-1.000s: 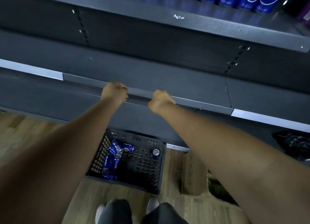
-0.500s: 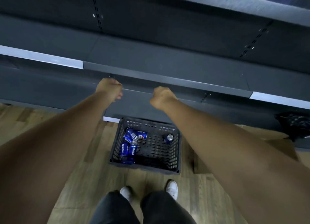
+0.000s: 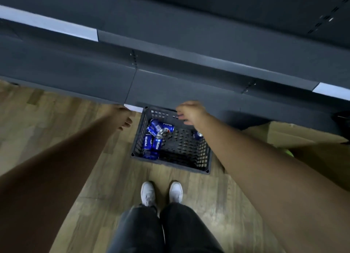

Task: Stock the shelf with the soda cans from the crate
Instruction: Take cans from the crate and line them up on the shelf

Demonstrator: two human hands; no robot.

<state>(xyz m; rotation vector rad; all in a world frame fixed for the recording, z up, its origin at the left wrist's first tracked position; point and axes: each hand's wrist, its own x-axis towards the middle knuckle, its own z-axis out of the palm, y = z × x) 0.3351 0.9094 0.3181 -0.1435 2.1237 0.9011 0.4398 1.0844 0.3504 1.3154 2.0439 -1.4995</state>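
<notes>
Hovering empty-handed over the crate (image 3: 203,156) on the floor (image 3: 56,120), I am holding my left grip (image 3: 124,118) loosely open just outside the crate's left wall and spreading my right grip (image 3: 189,113), fingers apart, above its far rim. The soda cans (image 3: 156,137) are lying jumbled in the crate's left half, one lone can (image 3: 197,135) sitting by its right wall, partly under my forearm (image 3: 227,144). Grabbing hastily among tumbled cans is risking, I judge, a slip and a dent, or knuckles striking the shelf (image 3: 189,66) just beyond the crate's far side
</notes>
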